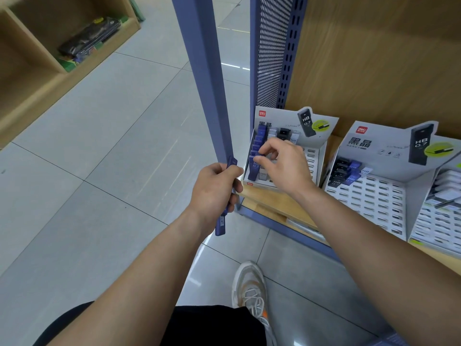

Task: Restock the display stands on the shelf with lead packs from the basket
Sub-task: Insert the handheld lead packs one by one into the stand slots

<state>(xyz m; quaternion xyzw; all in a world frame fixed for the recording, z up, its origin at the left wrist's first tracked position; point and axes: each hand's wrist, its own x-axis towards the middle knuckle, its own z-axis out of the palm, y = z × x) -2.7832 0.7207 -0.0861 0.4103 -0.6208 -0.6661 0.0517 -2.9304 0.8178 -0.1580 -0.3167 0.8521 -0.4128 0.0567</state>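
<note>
My left hand grips blue lead packs beside the shelf post; my right hand pinches a blue pack in the left display stand

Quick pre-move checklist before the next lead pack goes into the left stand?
1. Spare blue lead packs gripped in left hand: ok.
2. Right hand over the left display stand, at its blue column: ok.
3. Whether the right fingers hold a pack: cannot tell.
4. Free slot in that blue column: cannot tell, hand covers it.
5. Empty slots in the middle display stand: ok, many.
6. Basket within reach: cannot tell, not in view.
</note>
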